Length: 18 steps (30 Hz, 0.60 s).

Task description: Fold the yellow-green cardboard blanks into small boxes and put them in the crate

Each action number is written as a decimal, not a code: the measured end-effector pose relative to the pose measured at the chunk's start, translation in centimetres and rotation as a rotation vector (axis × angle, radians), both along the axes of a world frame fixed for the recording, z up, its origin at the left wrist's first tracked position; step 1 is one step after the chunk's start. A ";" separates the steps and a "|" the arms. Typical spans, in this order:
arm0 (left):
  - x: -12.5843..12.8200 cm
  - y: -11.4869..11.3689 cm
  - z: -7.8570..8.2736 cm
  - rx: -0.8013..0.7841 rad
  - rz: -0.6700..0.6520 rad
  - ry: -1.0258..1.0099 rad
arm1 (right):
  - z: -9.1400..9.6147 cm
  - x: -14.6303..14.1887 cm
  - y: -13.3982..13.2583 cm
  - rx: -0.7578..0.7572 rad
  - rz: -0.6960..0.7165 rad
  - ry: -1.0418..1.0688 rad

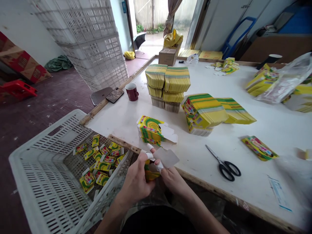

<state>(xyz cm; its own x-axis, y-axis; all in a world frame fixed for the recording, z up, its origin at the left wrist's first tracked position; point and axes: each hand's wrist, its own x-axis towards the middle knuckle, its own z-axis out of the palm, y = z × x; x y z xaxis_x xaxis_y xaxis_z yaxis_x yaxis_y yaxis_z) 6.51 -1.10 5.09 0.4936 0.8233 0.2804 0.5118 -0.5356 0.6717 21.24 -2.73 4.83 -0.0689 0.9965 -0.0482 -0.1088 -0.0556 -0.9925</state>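
- 2 hands, lower centre: left hand (136, 178), right hand (172, 180)
- 1 held carton (151, 175), lower centre
- 1 pair of scissors (221, 161), lower right
- 1 maroon mug (132, 92), left of centre
- 1 phone (115, 95), left of centre
- 1 open basket (34, 182), lower left
- Over 10 small cartons (87, 180), lower left

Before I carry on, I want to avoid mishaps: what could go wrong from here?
The phone lies on the table's edge, so a bump might knock it off. The flap of the carton held between left hand and right hand stands open and could crease. The layered carton stack beside the mug could topple if jostled.
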 end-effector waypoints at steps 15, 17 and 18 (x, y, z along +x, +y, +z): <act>0.1 0.4 -1.0 -0.079 -0.075 -0.004 | 0.5 0.2 -1.2 0.299 0.115 -0.397; 0.1 0.4 -1.6 0.007 0.015 0.039 | -0.2 0.2 -1.0 0.343 0.083 -0.430; 0.1 0.4 -1.7 0.030 0.081 0.061 | -0.6 0.3 -0.8 0.350 0.037 -0.416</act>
